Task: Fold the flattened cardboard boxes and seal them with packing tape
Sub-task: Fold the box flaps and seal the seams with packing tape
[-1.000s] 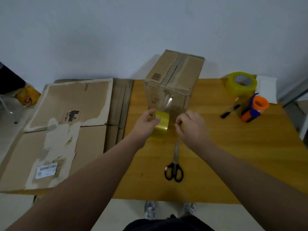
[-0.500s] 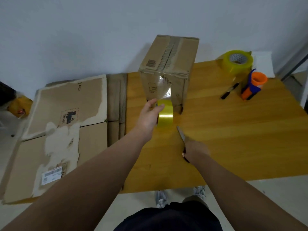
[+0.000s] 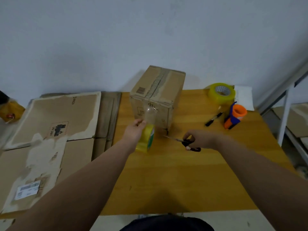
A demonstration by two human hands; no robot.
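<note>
Sealing step: my left hand (image 3: 133,132) grips the tape roll (image 3: 147,139), strip (image 3: 150,114) stretched to the box (image 3: 158,95) at centre frame; my right hand (image 3: 202,139) holds the scissors (image 3: 189,144), so cutting comes next, I reckon

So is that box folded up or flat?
Folded up. The cardboard box stands tall on the table, top flaps closed along a taped seam.

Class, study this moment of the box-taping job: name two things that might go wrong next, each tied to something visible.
1. The scissors in the right hand point their blades toward the left hand holding the tape roll; a hasty cut might nick its fingers.
2. The clear strip stretched from roll to box is unsupported; it may twist or stick to itself once cut.
</note>
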